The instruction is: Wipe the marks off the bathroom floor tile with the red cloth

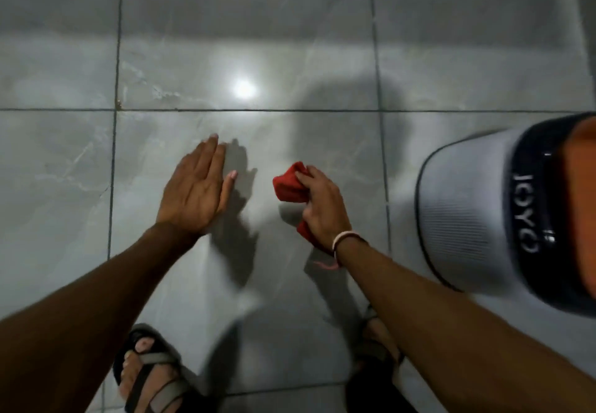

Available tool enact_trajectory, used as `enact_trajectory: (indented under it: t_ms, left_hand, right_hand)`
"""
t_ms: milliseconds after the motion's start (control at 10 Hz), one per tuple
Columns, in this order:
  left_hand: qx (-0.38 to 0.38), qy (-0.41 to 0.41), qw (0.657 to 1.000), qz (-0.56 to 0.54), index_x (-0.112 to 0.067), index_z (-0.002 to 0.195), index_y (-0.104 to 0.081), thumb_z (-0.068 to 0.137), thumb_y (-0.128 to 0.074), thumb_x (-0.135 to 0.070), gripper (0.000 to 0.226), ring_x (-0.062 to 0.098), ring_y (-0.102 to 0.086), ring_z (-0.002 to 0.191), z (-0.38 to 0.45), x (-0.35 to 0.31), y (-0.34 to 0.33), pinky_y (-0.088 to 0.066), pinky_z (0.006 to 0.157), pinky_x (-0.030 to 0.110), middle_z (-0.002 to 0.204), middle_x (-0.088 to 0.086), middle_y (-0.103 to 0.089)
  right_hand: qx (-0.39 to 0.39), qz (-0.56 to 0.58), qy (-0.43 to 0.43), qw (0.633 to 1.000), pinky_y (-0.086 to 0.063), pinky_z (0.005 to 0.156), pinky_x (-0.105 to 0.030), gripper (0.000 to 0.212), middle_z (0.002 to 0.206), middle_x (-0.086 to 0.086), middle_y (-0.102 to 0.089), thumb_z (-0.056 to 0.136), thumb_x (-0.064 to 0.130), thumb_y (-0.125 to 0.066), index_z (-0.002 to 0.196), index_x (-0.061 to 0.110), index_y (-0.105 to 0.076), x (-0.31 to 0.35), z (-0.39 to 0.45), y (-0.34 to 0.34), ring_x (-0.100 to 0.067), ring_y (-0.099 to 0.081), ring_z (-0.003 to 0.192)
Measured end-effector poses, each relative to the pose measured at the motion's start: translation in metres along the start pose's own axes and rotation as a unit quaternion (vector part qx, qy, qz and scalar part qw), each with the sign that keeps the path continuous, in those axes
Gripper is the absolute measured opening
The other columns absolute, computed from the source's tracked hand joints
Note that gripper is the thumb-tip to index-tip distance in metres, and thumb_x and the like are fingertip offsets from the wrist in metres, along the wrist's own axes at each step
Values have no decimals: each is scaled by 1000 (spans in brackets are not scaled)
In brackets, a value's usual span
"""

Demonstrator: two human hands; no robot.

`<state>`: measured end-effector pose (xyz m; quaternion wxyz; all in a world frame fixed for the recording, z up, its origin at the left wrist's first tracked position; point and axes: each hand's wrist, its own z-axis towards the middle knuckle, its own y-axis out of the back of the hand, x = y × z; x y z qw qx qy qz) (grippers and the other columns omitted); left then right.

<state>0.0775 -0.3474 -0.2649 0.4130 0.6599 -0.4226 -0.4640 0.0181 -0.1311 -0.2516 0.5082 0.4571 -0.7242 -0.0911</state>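
A bunched red cloth point(289, 186) is gripped in my right hand point(322, 199) just above the glossy grey floor tile point(274, 141) in the middle of the view. My left hand point(193, 190) hovers over the same tile to the left of the cloth, fingers straight and together, holding nothing. Both hands cast shadows on the tile. The tile has pale marbled veins; I cannot make out distinct marks on it through the blur and glare.
A grey bucket-like container with a dark rim and orange inside point(503, 212) stands at the right. My sandalled feet point(148, 370) are at the bottom. A bright lamp reflection point(244, 89) glares on the tile beyond. Dark grout lines point(113, 186) divide the floor.
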Motion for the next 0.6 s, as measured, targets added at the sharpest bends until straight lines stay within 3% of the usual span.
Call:
enact_trajectory:
  t_ms: [100, 200, 300, 400, 500, 600]
  left_hand:
    - [-34, -61, 997, -27, -2, 156, -32, 106, -34, -35, 61, 34, -33, 153, -9, -99, 33, -30, 125, 48, 166, 20, -30]
    - [-59, -146, 985, -72, 1, 153, -38, 104, -40, -34, 61, 36, -41, 148, -8, -212, 54, -36, 121, 47, 161, 23, -39]
    - [-37, -206, 969, -132, -2, 156, -33, 103, -44, -39, 66, 33, -34, 152, -3, -317, 54, -31, 124, 48, 164, 21, -34]
    - [30, -225, 965, -130, -6, 161, -13, 105, -32, -43, 70, 29, -10, 159, -1, -391, 38, -14, 131, 46, 170, 17, -8]
    - [94, -206, 970, -84, -10, 162, 7, 107, -20, -43, 69, 25, 11, 160, -5, -415, 23, -1, 133, 43, 168, 11, 20]
    - [81, -196, 975, -64, -8, 162, 0, 106, -19, -45, 70, 24, 5, 160, -9, -394, 39, -6, 133, 43, 172, 12, 8]
  right_hand:
    - [-109, 1, 26, 994, -24, 132, -34, 68, 164, -14, -40, 88, -23, -46, 150, 5, -49, 17, -59, 84, -28, -35, 154]
    - [-219, -70, 56, 972, -26, 131, -42, 74, 166, -16, -35, 85, -26, -48, 152, 6, -46, 5, -104, 189, -31, -32, 156]
    - [-255, -126, 32, 958, -21, 132, -37, 66, 169, -18, -26, 97, -15, -50, 157, 8, -38, -27, -125, 266, -32, -25, 159]
    - [-195, -217, -12, 956, -7, 135, -37, 60, 173, -17, -11, 107, 3, -43, 162, 11, -20, -70, -131, 307, -29, -10, 162]
    - [-118, -239, -37, 963, 5, 132, -32, 59, 174, -13, -4, 110, 11, -37, 163, 11, -11, -104, -137, 311, -26, -3, 163]
    - [-147, -179, -56, 971, 7, 127, -23, 59, 174, -12, -7, 111, 23, -41, 163, 13, -15, -97, -147, 306, -23, -6, 163]
